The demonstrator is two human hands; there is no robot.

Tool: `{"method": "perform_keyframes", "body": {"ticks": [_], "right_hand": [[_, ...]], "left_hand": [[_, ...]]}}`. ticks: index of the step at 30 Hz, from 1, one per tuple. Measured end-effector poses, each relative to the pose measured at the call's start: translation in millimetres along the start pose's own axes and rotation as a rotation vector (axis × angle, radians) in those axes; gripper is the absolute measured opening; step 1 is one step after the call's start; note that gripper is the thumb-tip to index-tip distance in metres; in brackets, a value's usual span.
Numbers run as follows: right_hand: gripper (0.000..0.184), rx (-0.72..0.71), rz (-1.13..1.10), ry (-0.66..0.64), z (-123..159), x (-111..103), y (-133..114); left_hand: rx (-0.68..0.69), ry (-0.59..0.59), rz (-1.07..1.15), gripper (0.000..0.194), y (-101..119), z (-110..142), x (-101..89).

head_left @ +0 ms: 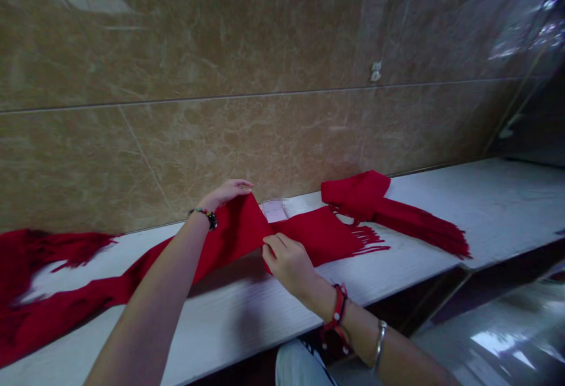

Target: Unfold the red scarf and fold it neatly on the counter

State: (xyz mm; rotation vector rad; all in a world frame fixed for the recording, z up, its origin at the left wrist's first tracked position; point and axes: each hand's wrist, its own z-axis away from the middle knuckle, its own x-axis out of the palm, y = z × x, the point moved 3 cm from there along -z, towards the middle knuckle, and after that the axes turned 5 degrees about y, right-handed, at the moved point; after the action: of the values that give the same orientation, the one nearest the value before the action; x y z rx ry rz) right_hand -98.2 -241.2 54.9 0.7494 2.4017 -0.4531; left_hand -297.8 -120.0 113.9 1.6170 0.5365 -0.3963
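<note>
A long red scarf (229,227) stretches along the white bench top, its middle lifted and folded over between my hands. My left hand (228,192) grips the far edge of the lifted part, fingers pointing right. On the near edge, my right hand (289,262) pinches the cloth at the fold. To the right of the fold, the scarf's flat end with its fringe (368,240) lies on the surface. Just behind it sits a small pale paper tag (274,210). The scarf's left stretch runs rumpled toward the lower left, partly hidden by my left forearm.
Another red scarf (375,198), looped with a fringed end, lies on the white bench top (498,198) at the right. More fringed red cloth (66,248) lies at the far left. A brown marbled wall (265,139) rises behind; the bench's front edge drops near my knee (300,365).
</note>
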Motion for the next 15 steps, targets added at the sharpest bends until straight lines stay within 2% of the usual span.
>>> {"method": "perform_keyframes", "body": {"ticks": [4, 8, 11, 15], "right_hand": [[0.016, -0.05, 0.123, -0.024, -1.0, -34.1, 51.3], [0.019, -0.111, 0.262, -0.062, 5.8, -59.3, 98.3], [0.019, -0.127, 0.324, -0.055, 14.8, -70.4, 126.8], [0.017, -0.072, 0.352, -0.068, 31.0, -72.1, 155.6]], "left_hand": [[-0.017, -0.042, 0.02, 0.035, 37.7, -26.2, 40.1], [-0.033, -0.109, 0.042, 0.031, 62.4, -49.8, 81.4], [-0.044, -0.155, 0.076, 0.031, 72.4, -64.9, 109.4], [-0.089, -0.211, 0.102, 0.029, 72.0, -82.9, 141.7]]}}
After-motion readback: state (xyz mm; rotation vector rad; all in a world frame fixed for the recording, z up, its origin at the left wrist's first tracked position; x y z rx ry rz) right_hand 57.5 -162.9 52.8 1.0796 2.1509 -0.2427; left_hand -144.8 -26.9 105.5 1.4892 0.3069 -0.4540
